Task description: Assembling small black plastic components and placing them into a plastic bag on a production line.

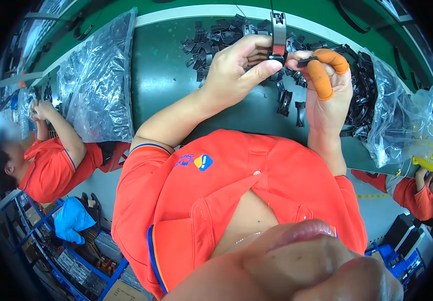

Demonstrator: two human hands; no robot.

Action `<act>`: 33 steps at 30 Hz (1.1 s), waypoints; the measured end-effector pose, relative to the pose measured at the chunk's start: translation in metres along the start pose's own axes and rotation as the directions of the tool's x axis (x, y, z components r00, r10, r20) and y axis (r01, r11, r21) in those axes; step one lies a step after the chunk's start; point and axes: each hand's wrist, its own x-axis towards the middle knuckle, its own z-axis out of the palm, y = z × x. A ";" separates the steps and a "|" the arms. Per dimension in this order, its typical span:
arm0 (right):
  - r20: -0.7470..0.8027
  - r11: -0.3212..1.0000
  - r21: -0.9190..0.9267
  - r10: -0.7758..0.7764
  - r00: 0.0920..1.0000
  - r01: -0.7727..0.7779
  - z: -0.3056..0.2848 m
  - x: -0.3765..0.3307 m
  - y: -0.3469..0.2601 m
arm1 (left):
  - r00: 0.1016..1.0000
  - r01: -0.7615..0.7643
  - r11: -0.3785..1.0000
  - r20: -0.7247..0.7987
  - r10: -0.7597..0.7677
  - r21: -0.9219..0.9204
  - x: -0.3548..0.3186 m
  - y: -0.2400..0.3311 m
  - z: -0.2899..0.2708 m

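Note:
Above the green table (161,65), my left hand (234,72) is closed around a curved black plastic part (278,32) with a glossy face, held upright. My right hand (329,100) wears orange finger cots (320,80) on two fingers. It pinches a small flat black piece (305,61) close beside the lower end of the curved part; whether the two touch, I cannot tell. A pile of small black plastic pieces (211,42) spreads behind my left hand. Several loose black pieces (285,103) lie between my forearms.
A clear plastic bag (98,85) lies along the table's left side. At the right, more black parts (362,95) lie heaped beside another clear bag (394,120) and a yellow basket (431,153). Co-workers in red shirts sit at far left (58,170) and far right (412,193).

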 end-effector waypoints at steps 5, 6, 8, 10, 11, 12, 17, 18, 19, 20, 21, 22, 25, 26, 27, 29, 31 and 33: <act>-0.068 0.996 0.085 0.019 0.997 -0.013 0.005 -0.001 0.007 | 0.996 -0.066 0.992 -0.049 0.072 0.108 0.001 -0.001 0.002; -0.117 0.995 0.102 0.034 0.993 -0.022 0.006 -0.002 0.009 | 0.996 -0.065 0.992 -0.050 0.071 0.108 0.001 -0.001 0.001; -0.095 0.988 0.138 0.087 0.992 -0.074 0.011 -0.005 0.011 | 0.999 -0.028 0.980 0.038 0.021 0.194 -0.001 0.001 -0.003; -0.089 0.988 0.128 0.092 0.992 -0.080 0.013 -0.007 0.014 | 0.999 -0.049 0.983 -0.009 0.051 0.177 -0.001 -0.003 0.000; -0.090 0.989 0.128 0.091 0.992 -0.079 0.013 -0.007 0.015 | 0.995 -0.070 0.984 -0.056 0.080 0.161 -0.001 -0.004 0.001; -0.074 0.989 0.121 0.090 0.993 -0.081 0.012 -0.007 0.015 | 0.995 -0.071 0.985 -0.054 0.080 0.160 -0.001 -0.004 0.002; -0.101 0.992 0.113 0.071 0.992 -0.059 0.010 -0.010 0.020 | 0.997 -0.068 0.978 -0.031 0.075 0.197 -0.002 -0.003 0.003; -0.102 0.991 0.117 0.070 0.992 -0.058 0.010 -0.011 0.021 | 0.997 -0.068 0.978 -0.031 0.076 0.197 -0.002 -0.002 0.003; -0.103 0.991 0.120 0.069 0.992 -0.057 0.010 -0.012 0.021 | 0.997 -0.055 0.983 -0.035 0.062 0.176 -0.003 -0.002 0.004; -0.104 0.991 0.120 0.068 0.992 -0.055 0.009 -0.012 0.021 | 0.998 -0.041 0.987 -0.038 0.047 0.155 -0.002 -0.001 0.005; -0.062 0.998 0.050 0.046 0.997 -0.043 0.006 -0.012 0.022 | 0.998 -0.042 0.987 -0.035 0.048 0.154 -0.002 -0.001 0.004; -0.019 0.999 -0.019 0.027 0.999 -0.028 0.005 -0.012 0.022 | 1.000 -0.005 0.987 0.017 0.002 0.159 -0.003 0.000 0.003; -0.067 0.999 -0.015 0.048 0.997 -0.049 0.016 -0.012 0.012 | 0.995 0.018 0.979 0.093 -0.037 0.201 -0.002 0.002 -0.001; -0.070 0.999 -0.016 0.047 0.996 -0.048 0.014 -0.010 0.010 | 0.992 0.002 0.973 0.119 -0.031 0.232 -0.002 0.002 -0.001; -0.030 0.992 0.104 0.079 0.996 -0.075 0.011 -0.007 0.009 | 0.992 0.003 0.973 0.122 -0.032 0.230 -0.001 0.001 -0.001; 0.004 0.970 0.222 0.104 0.995 -0.102 0.004 -0.002 0.010 | 0.986 -0.128 0.947 0.145 0.089 0.295 -0.001 -0.004 0.001; 0.153 0.979 -0.160 0.151 0.977 -0.127 -0.001 0.000 0.012 | 0.985 -0.102 0.951 0.162 0.056 0.293 -0.005 -0.007 0.003; 0.121 0.977 -0.187 0.124 0.985 -0.100 -0.002 -0.004 0.015 | 0.984 -0.077 0.951 0.174 0.024 0.300 -0.008 -0.006 0.007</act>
